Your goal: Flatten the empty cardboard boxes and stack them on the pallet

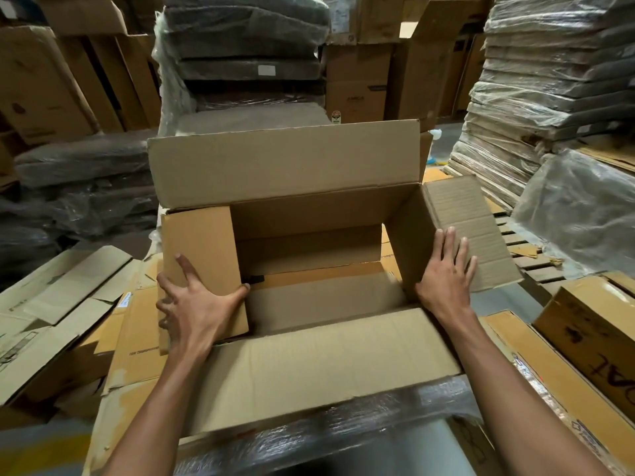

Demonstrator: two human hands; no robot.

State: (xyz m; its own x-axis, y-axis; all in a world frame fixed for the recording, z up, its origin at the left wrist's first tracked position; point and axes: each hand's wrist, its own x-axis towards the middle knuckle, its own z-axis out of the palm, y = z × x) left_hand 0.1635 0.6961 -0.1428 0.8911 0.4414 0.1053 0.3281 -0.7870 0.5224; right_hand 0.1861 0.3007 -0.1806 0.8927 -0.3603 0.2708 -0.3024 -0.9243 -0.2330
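Warehouse stock fills the background: wrapped stacks (240,56) rise behind and to the right, with a wooden pallet (515,235) showing its slats at the right. A pile of flattened cardboard (137,338) covers the floor in front, and the open box (309,214) stands on it, near the pile's near edge and about midway between its left and right sides. No bottom shows in the box, only flat cardboard under it.

The box's long axis runs left to right, so one short end faces each hand. The left flap (199,242) is folded inward and the right flap (481,218) splays outward.

The left hand (192,310) lies spread on the left flap, index finger straight, outer fingers hooked round the flap's outer edge. The right hand (443,280) presses straight, slightly parted fingers against the right end. Both hands are equally near, so collapsing the box probably means shearing these ends sideways.
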